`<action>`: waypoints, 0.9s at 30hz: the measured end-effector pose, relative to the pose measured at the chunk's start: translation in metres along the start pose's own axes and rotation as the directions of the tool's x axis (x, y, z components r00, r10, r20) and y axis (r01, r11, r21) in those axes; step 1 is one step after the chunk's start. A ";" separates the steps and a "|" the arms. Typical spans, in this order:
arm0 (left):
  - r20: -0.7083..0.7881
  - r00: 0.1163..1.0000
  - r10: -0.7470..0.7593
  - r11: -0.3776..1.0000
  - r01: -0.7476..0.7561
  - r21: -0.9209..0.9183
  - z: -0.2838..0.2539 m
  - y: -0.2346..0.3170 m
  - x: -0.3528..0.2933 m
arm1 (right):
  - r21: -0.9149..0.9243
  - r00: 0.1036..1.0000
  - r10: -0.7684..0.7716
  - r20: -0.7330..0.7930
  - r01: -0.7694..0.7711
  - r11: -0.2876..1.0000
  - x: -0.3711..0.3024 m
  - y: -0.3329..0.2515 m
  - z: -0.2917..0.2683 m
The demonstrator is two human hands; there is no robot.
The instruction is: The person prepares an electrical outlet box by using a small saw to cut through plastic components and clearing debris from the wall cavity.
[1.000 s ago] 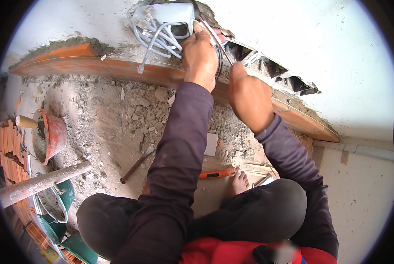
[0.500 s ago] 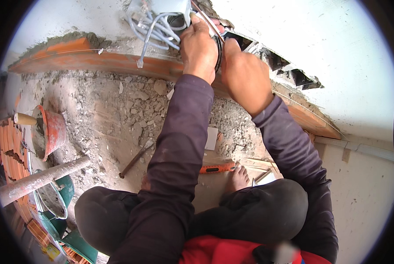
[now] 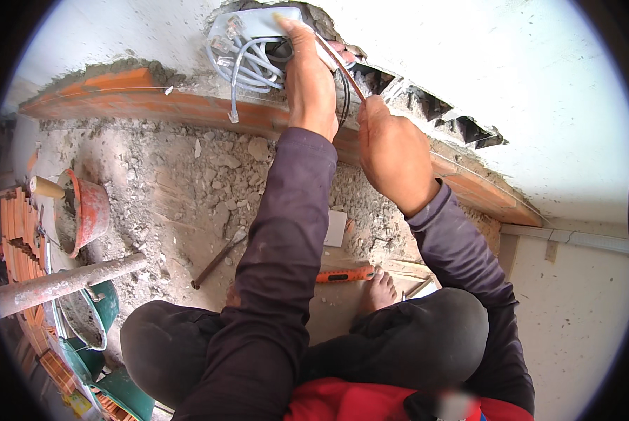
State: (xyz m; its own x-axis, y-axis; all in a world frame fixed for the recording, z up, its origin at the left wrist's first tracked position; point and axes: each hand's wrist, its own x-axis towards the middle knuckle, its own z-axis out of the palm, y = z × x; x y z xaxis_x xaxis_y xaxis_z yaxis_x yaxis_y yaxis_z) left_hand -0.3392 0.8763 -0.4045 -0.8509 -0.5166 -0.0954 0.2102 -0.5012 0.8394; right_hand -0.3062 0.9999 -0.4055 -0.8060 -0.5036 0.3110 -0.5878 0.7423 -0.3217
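At the left grip [image 3: 311,88], which holds it under the thumb, is a white box [image 3: 258,23], grey cables [image 3: 253,69] left of the grip; rightward, the right grip [image 3: 398,153] clasps a thin reddish rod [image 3: 349,77].

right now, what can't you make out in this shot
In the head view:
Right hand: fingertips hidden under its own back.
Thin reddish tool: near end hidden by that hand.
Left hand: fingers mostly hidden behind it and the white box.
Left foot: mostly covered by the left sleeve and knee.
Wall hollows: too dark inside.
Thick pole: left end lost in the dark lens rim.
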 end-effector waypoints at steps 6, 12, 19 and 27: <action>-0.083 0.995 -0.056 0.994 0.048 -0.097 0.004 -0.004 -0.001 | 0.026 1.000 0.006 0.014 -0.006 1.000 -0.001 -0.002 -0.004; -0.069 0.998 0.006 0.999 -0.008 -0.033 0.002 -0.010 -0.006 | 0.020 1.000 0.012 0.004 -0.012 1.000 -0.003 -0.002 -0.005; -0.087 0.994 0.068 0.997 -0.064 0.046 0.008 -0.015 -0.011 | 0.074 1.000 0.015 -0.006 -0.015 0.997 -0.002 0.001 -0.008; -0.066 0.995 0.077 0.994 -0.082 -0.076 0.000 -0.021 -0.005 | 0.253 0.996 0.048 0.073 -0.065 0.965 0.001 -0.001 -0.015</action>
State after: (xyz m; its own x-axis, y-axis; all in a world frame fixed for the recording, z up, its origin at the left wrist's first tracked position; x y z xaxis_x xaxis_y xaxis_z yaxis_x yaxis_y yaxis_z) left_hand -0.3395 0.8896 -0.4217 -0.7983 -0.5987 -0.0653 0.3156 -0.5082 0.8013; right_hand -0.3055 1.0052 -0.3914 -0.8361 -0.4985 0.2288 -0.5325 0.6374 -0.5570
